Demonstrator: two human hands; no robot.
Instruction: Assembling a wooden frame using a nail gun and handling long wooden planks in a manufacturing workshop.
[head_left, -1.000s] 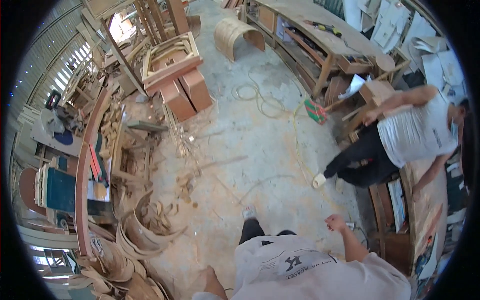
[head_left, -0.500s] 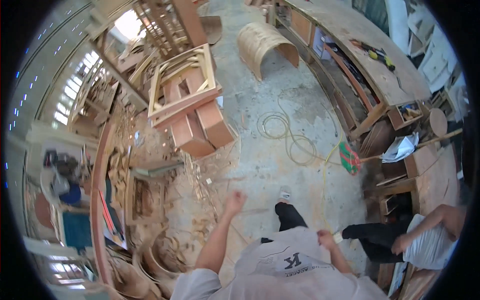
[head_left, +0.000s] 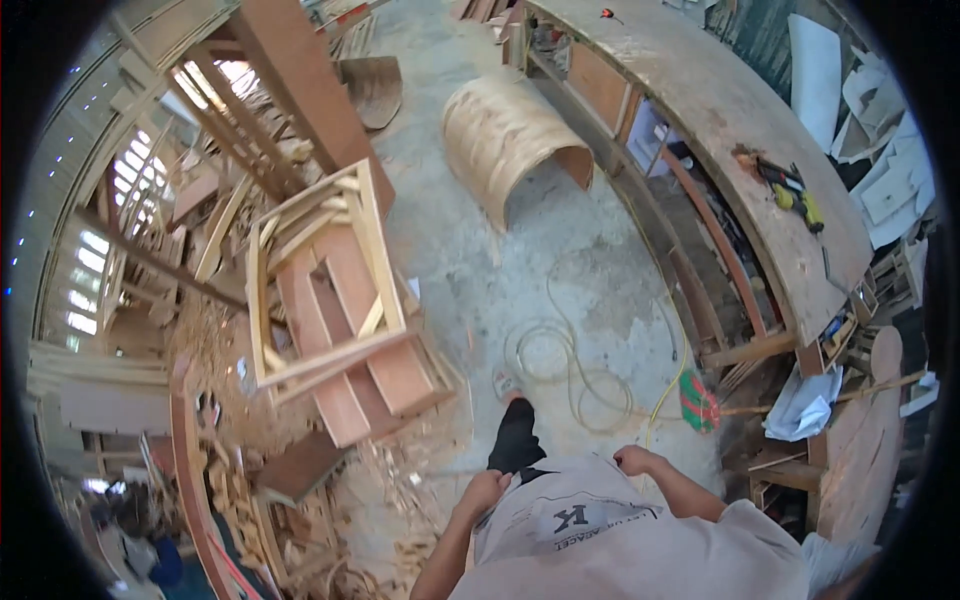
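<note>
My left hand is closed beside the left edge of my light grey shirt, and whatever its fingers hold, if anything, is hidden. On the other side, my right hand has its fingers curled by the shirt's front edge; I cannot make out anything in them. One foot in a light shoe is forward on the concrete floor, below a black trouser leg. Just ahead of it lies a loosely coiled yellowish hose.
Left, a pale wooden frame rests on reddish-brown boxes amid wood scraps. Ahead stands a curved plywood shell. A long workbench with tools runs along the right. A red-green cloth lies near it.
I have moved forward; the boxes and plywood shell look nearer. My left hand has come back to my shirt's side. The person seated at right has mostly left the view.
</note>
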